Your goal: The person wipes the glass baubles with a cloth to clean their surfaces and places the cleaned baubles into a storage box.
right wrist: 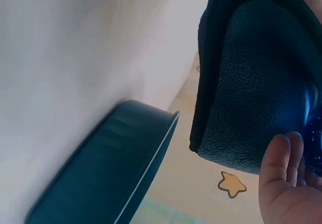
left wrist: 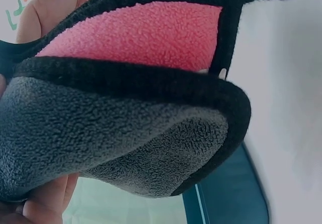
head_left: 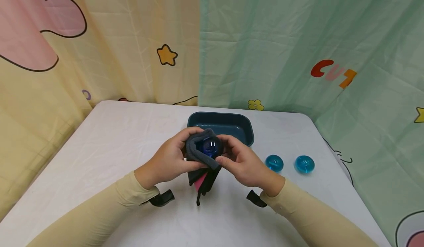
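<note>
Both hands meet over the middle of the white table [head_left: 109, 147], holding a dark grey fleece cloth [head_left: 198, 155] with black trim and a pink side. A blue glassy ball [head_left: 210, 147] sits wrapped in the cloth, its top showing. My left hand [head_left: 170, 158] grips the cloth from the left, fingers curled over its upper edge. My right hand [head_left: 243, 163] grips the cloth and ball from the right, thumb on the fold. The left wrist view is filled by the cloth [left wrist: 126, 128]. The right wrist view shows the cloth [right wrist: 251, 83] and fingertips [right wrist: 282, 178] by the ball.
A dark teal tray [head_left: 246, 127] stands just behind the hands, also seen as the tray [right wrist: 110, 173] in the right wrist view. Two more blue balls [head_left: 274, 163] [head_left: 304, 164] lie on the table to the right. Patterned curtains [head_left: 298, 48] close off the back and sides.
</note>
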Available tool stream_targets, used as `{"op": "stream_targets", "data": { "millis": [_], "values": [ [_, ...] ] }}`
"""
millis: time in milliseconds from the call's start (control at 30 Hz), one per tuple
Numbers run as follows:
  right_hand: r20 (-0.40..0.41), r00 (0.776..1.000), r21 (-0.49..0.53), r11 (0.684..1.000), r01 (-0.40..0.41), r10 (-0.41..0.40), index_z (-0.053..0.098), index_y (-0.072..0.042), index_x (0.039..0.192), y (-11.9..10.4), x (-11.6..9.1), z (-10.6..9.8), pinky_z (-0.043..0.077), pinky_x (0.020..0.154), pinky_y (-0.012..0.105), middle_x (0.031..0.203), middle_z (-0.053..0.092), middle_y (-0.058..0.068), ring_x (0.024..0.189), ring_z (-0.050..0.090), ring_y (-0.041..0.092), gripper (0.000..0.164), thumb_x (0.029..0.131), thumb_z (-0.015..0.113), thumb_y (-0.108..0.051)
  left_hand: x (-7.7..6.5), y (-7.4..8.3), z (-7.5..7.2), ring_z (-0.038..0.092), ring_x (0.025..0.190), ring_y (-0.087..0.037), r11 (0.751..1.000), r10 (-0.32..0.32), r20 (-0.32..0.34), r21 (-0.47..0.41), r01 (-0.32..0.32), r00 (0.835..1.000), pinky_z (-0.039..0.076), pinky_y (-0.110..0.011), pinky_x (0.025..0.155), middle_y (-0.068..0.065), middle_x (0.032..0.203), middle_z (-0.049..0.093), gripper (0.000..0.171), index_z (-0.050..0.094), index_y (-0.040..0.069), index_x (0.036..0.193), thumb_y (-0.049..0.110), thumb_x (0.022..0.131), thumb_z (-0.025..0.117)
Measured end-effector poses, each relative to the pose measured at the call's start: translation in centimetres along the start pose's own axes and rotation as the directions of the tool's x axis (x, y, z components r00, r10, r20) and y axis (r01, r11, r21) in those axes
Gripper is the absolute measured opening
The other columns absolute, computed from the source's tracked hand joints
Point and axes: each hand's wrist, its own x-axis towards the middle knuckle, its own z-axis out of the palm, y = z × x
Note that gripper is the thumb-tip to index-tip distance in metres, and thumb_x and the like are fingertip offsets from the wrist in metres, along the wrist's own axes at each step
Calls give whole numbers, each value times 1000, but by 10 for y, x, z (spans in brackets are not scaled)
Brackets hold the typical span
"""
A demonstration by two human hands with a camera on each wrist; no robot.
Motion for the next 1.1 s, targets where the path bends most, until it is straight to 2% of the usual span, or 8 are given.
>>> {"op": "stream_targets", "data": {
  "millis": [133, 300, 633, 767, 1000, 1100],
  "values": [
    [-8, 1000, 29, 999, -18, 18, 40, 2, 151, 0, 0, 1, 55, 101, 22, 142, 57, 21, 121, 62, 29, 52, 105, 62, -3, -2, 0, -2, 71, 109, -22, 1000, -13, -11, -3, 13, 1000, 63, -30, 84, -17, 137, 65, 71, 51, 8, 144, 1, 83, 88],
    [-48, 999, 21, 1000, -7, 8, 43, 3, 148, 2, -1, 2, 57, 97, 21, 138, 58, 23, 115, 62, 29, 51, 103, 64, -2, -4, -1, -6, 71, 104, -22, 999, -38, -28, 18, 39, 999, 63, -30, 81, -16, 135, 66, 71, 51, 9, 143, 2, 83, 88],
    [-159, 986, -55, 996, -68, 59, 48, 1, 143, 7, 5, -9, 57, 92, 21, 133, 62, 20, 111, 63, 27, 49, 100, 70, -7, -20, -8, -32, 71, 102, -24, 988, -141, -77, 47, 144, 987, 63, -28, 82, -18, 135, 65, 75, 50, 11, 145, 2, 82, 89],
    [-191, 977, -86, 990, -108, 90, 48, 2, 144, 12, 13, -19, 56, 88, 20, 131, 63, 19, 106, 63, 25, 50, 99, 70, -10, -27, -10, -44, 70, 102, -23, 982, -162, -95, 80, 169, 982, 62, -27, 82, -19, 133, 67, 75, 50, 11, 145, 2, 82, 89],
    [-218, 965, -164, 969, -187, 149, 48, 0, 145, 24, 37, -37, 57, 85, 21, 135, 60, 16, 102, 65, 24, 54, 99, 71, -15, -38, -14, -66, 71, 93, -18, 959, -184, -137, 192, 208, 973, 61, -25, 75, -19, 127, 70, 74, 51, 12, 144, 7, 82, 91],
    [-215, 963, -214, 954, -211, 165, 48, -1, 146, 29, 49, -43, 56, 81, 25, 127, 62, 16, 98, 62, 24, 55, 99, 72, -17, -41, -15, -73, 70, 91, -19, 948, -200, -143, 221, 228, 969, 61, -25, 74, -20, 125, 71, 74, 51, 12, 144, 8, 83, 90]
  ]
}}
